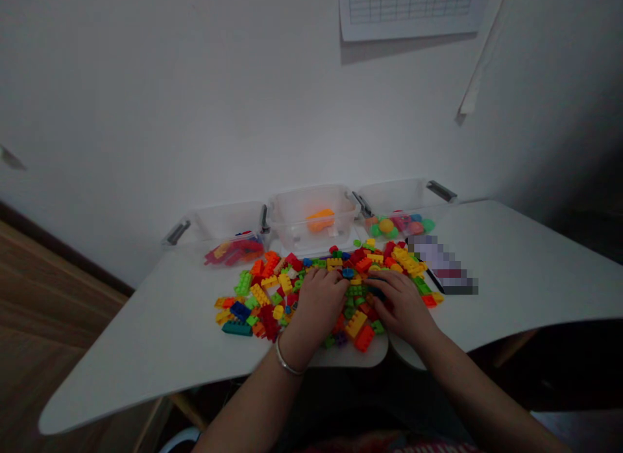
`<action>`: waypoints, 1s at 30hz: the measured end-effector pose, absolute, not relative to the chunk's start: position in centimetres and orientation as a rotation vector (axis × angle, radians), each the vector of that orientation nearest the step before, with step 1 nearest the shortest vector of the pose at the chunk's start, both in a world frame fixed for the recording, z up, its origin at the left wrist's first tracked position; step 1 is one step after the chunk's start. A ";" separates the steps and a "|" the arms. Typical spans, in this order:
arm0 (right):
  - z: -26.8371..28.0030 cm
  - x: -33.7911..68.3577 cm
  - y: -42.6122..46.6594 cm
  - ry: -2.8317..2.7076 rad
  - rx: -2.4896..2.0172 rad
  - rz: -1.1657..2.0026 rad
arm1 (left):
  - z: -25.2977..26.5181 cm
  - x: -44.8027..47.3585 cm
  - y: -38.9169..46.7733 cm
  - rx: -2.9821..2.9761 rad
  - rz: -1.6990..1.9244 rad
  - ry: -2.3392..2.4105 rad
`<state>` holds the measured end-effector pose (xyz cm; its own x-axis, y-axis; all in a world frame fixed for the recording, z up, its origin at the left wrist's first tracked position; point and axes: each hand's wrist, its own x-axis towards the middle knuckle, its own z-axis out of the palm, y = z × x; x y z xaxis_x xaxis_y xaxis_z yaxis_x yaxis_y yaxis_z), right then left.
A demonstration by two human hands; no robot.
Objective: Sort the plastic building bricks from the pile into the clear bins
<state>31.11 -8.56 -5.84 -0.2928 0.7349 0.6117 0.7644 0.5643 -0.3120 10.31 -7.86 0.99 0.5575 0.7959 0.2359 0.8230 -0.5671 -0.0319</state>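
A pile of colourful plastic building blocks (260, 294) spreads over the table in front of me. My left hand (320, 302), with a bangle on its wrist, is in the middle of the pile. Its fingers are curled and close together, their tips beside a small blue piece (348, 272); what they grip, if anything, is hidden. Over the pile's right part, my right hand (400, 304) has its fingers stretched forward and its thumb apart from them. Dark blue shows beneath those fingers. Green blocks (356, 291) lie between the two hands.
Three clear bins line the wall: the left bin (224, 220) has red pieces, the middle bin (292, 213) an orange item, the right bin (396, 196) coloured balls. A blurred-out phone-like device (442, 265) lies right of the pile. The white table (160, 330) has a curved front edge.
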 end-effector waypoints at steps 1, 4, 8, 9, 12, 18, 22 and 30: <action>-5.8 31.1 -8.6 -2.059 -1.196 -0.046 | 1.1 10.4 -7.8 -2.636 -0.291 -1.404; -5.7 31.1 -8.6 -2.052 -1.198 -0.031 | 0.9 10.5 -7.7 -2.625 -0.293 -1.440; -5.6 31.0 -8.7 -2.046 -1.210 -0.019 | 0.5 10.5 -7.6 -2.623 -0.309 -1.491; -5.6 31.0 -8.7 -2.045 -1.210 -0.019 | 0.5 10.6 -7.6 -2.616 -0.318 -1.511; -5.7 31.1 -8.6 -2.045 -1.203 -0.017 | 0.6 10.6 -7.7 -2.593 -0.361 -1.572; -5.8 31.2 -8.6 -2.051 -1.210 -0.012 | 0.8 10.0 -7.6 -2.606 -0.554 -1.723; -5.7 31.1 -8.6 -2.050 -1.199 -0.022 | 1.0 9.4 -7.6 -2.599 -0.683 -1.766; -5.9 31.0 -8.5 -2.053 -1.182 -0.036 | 1.0 7.6 -7.1 -2.490 -1.411 -2.122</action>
